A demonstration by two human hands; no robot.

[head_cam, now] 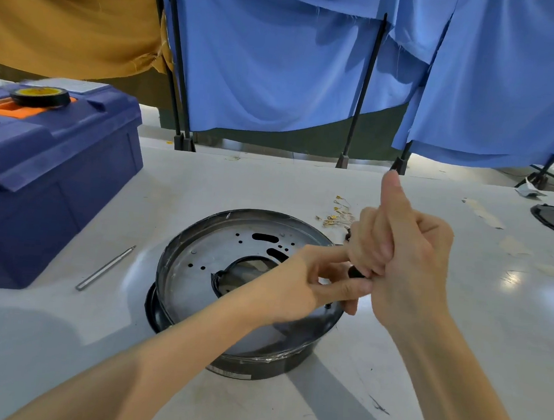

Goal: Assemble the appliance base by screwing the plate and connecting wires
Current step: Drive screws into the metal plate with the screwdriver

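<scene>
Your right hand (408, 253) has its fingers curled round a small dark piece (355, 272), thumb standing straight up. Your left hand (313, 279) comes in from the side and pinches the lower end of that same piece with thumb and fingertips. Too little of it shows to say whether it is a tool handle or a part.

Both hands hover over the near right side of the round base (256, 367), which lies directly beneath them and out to the left of your left hand. The metal plate (198, 263) already sits inside the base's black ring. Its many small holes look open, and I see no screw heads, so the screwing seems to be mostly ahead of you. A dark cable curls at the plate's middle opening, just left of your left wrist.

The loose wires (336, 216) with gold ends lie on the table just beyond your right hand's fingers, apart from the base, so connecting is not done.

Farther left of your left hand, 1 thin metal rod (105, 267) lies beside the blue toolbox (50, 172), and 1 roll of tape (41, 95) sits on the lid.
</scene>
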